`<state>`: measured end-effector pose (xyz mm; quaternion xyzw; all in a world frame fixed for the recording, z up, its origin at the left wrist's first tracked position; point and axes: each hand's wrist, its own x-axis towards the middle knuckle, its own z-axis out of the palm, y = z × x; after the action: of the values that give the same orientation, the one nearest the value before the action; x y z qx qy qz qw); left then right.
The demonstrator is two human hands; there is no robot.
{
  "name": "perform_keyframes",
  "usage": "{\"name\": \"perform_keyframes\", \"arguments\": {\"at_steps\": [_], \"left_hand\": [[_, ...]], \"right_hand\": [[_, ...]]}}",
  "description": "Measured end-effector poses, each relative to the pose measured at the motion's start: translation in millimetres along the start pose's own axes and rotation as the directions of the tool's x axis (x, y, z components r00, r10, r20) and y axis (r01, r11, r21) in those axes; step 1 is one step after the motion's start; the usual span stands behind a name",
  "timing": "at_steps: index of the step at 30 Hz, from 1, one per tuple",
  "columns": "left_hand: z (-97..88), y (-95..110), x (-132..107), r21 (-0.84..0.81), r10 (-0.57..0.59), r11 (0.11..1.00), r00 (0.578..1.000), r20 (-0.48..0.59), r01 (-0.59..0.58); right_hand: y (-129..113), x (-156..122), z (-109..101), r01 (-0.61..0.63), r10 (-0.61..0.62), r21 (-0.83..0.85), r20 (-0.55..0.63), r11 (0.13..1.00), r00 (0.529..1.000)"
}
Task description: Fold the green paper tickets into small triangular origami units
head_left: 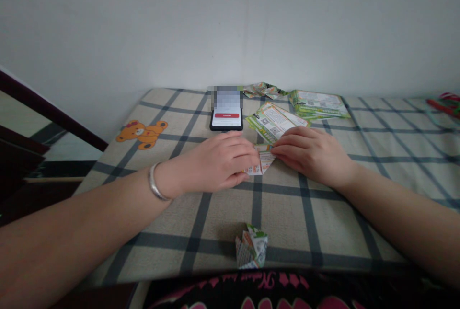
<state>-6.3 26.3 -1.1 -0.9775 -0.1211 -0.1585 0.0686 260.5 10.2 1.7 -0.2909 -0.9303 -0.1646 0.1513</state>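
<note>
My left hand (pixel 215 160) and my right hand (pixel 309 153) meet over a small printed paper slip (pixel 261 161) lying on the checked cloth. Both hands have their fingers curled and pressed onto the slip, which is partly folded and mostly hidden between the fingertips. A silver bangle sits on my left wrist. A finished folded paper piece (pixel 251 246) stands upright near the front edge, apart from both hands.
A phone (pixel 226 110) with a lit screen lies behind my hands. Loose green-printed leaflets (pixel 275 121), a stack of them (pixel 318 104) and crumpled ones (pixel 262 90) lie at the back. Red and green items (pixel 445 103) sit far right. The cloth-covered surface (pixel 201 213) drops off at the left.
</note>
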Motion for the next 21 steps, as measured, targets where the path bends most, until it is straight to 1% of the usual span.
{"name": "perform_keyframes", "arguments": {"at_steps": [4, 7, 9, 13, 17, 21], "left_hand": [[0.3, 2.5, 2.2, 0.04, -0.053, 0.998, 0.999, -0.013, 0.054], [-0.4, 3.7, 4.1, 0.05, -0.048, 0.998, 0.999, 0.005, 0.047], [-1.2, 4.5, 4.8, 0.046, -0.043, 0.998, 0.999, 0.025, 0.042], [-2.0, 6.7, 5.7, 0.022, -0.053, 0.998, 0.998, 0.035, 0.052], [-0.7, 9.2, 6.5, 0.006, -0.077, 0.997, 0.997, 0.016, 0.077], [1.7, 12.9, 7.2, 0.04, -0.122, 0.992, 0.992, 0.0, 0.122]], "right_hand": [[-2.2, 1.2, -2.7, 0.024, -0.024, -0.036, -0.001, 0.999, 1.0], [-5.2, 2.7, -4.4, 0.044, -0.045, -0.047, -0.007, 0.998, 0.999], [-7.3, 3.4, -4.8, 0.064, -0.065, -0.034, -0.034, 0.997, 0.997], [-12.0, 5.2, -3.9, 0.068, -0.064, 0.062, -0.063, 0.996, 0.996], [-15.3, 7.6, -2.6, 0.002, 0.003, 0.189, -0.026, 0.982, 1.0], [-16.8, 9.3, -2.1, -0.037, 0.045, 0.251, -0.028, 0.967, 0.999]]}}
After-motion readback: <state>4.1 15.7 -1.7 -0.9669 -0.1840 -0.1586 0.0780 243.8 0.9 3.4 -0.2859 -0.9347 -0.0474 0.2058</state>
